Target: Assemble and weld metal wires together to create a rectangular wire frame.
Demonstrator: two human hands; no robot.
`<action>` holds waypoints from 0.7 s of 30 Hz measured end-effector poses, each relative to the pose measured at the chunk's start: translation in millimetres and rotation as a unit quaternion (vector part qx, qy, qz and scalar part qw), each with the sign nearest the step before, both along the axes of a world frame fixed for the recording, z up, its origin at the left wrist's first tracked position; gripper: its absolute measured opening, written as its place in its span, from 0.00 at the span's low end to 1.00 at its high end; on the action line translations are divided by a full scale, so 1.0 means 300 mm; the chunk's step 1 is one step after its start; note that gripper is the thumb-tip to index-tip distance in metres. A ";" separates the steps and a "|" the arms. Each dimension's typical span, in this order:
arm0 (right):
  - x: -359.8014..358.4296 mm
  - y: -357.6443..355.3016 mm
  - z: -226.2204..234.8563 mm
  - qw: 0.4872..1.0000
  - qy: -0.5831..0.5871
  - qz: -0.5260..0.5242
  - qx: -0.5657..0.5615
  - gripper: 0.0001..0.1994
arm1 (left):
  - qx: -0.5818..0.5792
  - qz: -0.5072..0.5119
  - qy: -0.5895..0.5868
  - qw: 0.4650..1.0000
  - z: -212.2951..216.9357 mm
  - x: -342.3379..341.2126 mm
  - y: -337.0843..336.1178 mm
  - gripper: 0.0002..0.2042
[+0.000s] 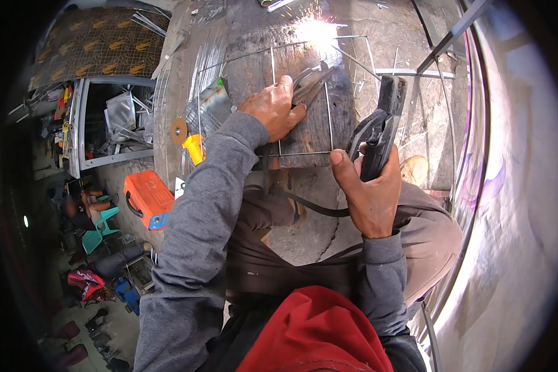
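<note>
My right hand (375, 198) is wrapped round a black welding electrode holder (385, 127). A thin welding rod (356, 61) slants from its head up and left to a glaring welding arc (318, 31), where sparks fly. My left hand (271, 110) is closed on a dark, long-armed tool (311, 87) that looks like pliers or a clamp; its tip lies below the glare. Under both lies a frame of thin metal rods (275, 74) on a dark, scorched wooden board (304, 133). The glare hides the joint itself.
A black cable (316, 208) loops below the board. On the left are a yellow-bodied tool (194, 149) with a disc, an orange welding machine (149, 199), a metal shelf (115, 160) of scrap and a green chair (99, 229). A metal bar (452, 37) leans at upper right, beside a pale curtain (514, 186).
</note>
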State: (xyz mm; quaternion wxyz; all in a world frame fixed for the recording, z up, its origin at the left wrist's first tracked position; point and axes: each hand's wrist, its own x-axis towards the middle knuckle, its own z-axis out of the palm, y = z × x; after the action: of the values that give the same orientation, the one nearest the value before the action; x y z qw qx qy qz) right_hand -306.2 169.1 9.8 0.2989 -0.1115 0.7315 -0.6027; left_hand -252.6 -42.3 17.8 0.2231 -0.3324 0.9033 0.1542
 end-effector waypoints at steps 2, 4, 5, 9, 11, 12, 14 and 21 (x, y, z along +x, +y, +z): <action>0.000 -0.001 0.000 1.000 0.008 -0.008 -0.002 0.27 | -0.021 -0.008 0.015 1.000 0.000 0.000 0.000 0.23; -0.002 0.003 -0.007 1.000 -0.001 0.005 0.000 0.27 | 0.018 0.004 -0.020 1.000 0.019 -0.013 0.001 0.23; -0.003 0.003 -0.006 1.000 -0.001 0.005 0.000 0.27 | 0.018 0.004 -0.019 1.000 0.021 -0.014 0.002 0.23; -0.002 0.008 -0.002 1.000 0.006 -0.006 -0.010 0.26 | 0.020 0.005 -0.018 1.000 0.022 -0.012 0.002 0.22; -0.002 0.009 -0.002 1.000 0.018 -0.003 -0.002 0.26 | 0.019 0.007 -0.019 1.000 0.020 -0.010 0.001 0.22; -0.001 0.008 -0.003 1.000 0.015 -0.002 -0.001 0.26 | 0.018 0.004 -0.019 1.000 0.018 -0.008 0.001 0.23; -0.002 0.008 -0.004 1.000 0.012 -0.002 0.000 0.25 | 0.017 0.001 -0.018 1.000 0.020 -0.010 0.002 0.23; -0.001 0.007 -0.007 1.000 -0.002 0.002 0.001 0.25 | 0.022 0.010 -0.021 1.000 0.019 -0.009 0.001 0.24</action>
State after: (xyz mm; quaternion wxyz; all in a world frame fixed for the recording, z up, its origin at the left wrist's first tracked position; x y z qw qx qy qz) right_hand -306.6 171.2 7.7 0.3013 -0.1114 0.7312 -0.6018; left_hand -255.3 -42.1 23.4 0.2473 -0.3394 0.8916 0.1691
